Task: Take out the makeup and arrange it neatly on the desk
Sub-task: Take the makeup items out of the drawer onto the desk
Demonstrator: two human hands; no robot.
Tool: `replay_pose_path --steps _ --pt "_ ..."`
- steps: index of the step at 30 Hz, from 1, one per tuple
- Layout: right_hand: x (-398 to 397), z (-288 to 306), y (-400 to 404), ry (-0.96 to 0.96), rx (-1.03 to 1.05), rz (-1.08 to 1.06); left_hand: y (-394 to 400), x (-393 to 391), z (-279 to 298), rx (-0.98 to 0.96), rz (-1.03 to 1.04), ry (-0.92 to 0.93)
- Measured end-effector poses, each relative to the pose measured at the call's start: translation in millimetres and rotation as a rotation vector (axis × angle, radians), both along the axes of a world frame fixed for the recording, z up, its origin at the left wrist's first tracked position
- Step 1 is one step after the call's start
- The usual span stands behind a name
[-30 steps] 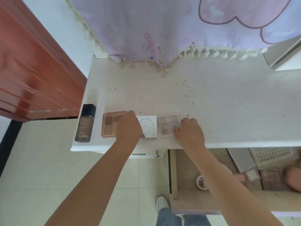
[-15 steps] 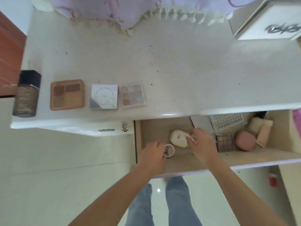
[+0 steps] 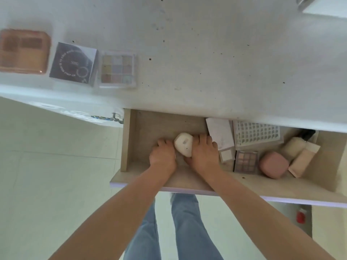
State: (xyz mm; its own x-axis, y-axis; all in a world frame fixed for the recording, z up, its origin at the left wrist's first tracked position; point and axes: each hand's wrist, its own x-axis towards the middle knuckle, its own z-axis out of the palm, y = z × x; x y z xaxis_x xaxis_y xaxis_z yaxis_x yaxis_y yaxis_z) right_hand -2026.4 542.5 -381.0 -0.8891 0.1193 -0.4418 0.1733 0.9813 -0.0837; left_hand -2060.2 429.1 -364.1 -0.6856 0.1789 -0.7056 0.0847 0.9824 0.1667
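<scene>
Cream compact (image 3: 183,144), underside hidden

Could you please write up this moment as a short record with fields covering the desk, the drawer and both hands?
desk top: white desk carries a row of three: orange-brown palette, dark square box, pastel palette
drawer: wooden drawer open
left hand: left hand curled in the drawer; what it holds is hidden
right hand: right hand grips white compact
still in drawer: pink compact, mauve palette, white grid sheet
</scene>
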Motion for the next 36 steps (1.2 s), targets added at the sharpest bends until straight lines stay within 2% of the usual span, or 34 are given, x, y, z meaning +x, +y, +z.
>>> replay_pose_path --steps 5,8,11,14,16,17,21,24,28,32,36 --pt "-8.1 6.3 -3.4 0.023 0.036 0.063 -12.8 -3.4 9.6 0.044 0.133 0.063" --pt "-13.7 19.2 -3.9 -0.145 -0.089 0.041 -26.2 -5.8 33.8 0.16 0.205 0.157" --pt "-14.3 57.5 5.7 -0.111 -0.202 0.008 -41.7 -5.1 71.3 0.335 0.287 0.301" --pt "-20.9 110.0 20.6 0.158 -0.316 0.132 -53.1 -18.1 110.6 0.451 0.302 0.461" --pt "-38.8 136.9 30.4 0.451 -0.286 0.249 -55.7 -39.8 131.5 0.503 0.263 0.553" --pt "-51.5 147.1 33.0 0.529 -0.263 0.305 -55.0 -53.2 138.9 0.513 0.236 0.585" --pt "-106.9 164.6 37.5 0.648 -0.116 0.52 -39.8 -106.9 149.7 0.469 0.149 0.523" --pt "-129.1 157.4 41.6 0.616 -0.051 0.664 -28.9 -129.5 142.4 0.381 0.0 0.517" --pt "-135.2 148.3 38.9 0.527 -0.103 0.712 -28.2 -136.9 125.7 0.265 -0.092 0.534" --pt "-130.0 144.6 40.0 0.46 -0.247 0.641 -37.5 -132.3 118.7 0.283 -0.079 0.565" --pt "-114.8 135.8 43.6 0.325 -0.378 0.449 -48.7 -126.1 118.6 0.398 -0.042 0.629"
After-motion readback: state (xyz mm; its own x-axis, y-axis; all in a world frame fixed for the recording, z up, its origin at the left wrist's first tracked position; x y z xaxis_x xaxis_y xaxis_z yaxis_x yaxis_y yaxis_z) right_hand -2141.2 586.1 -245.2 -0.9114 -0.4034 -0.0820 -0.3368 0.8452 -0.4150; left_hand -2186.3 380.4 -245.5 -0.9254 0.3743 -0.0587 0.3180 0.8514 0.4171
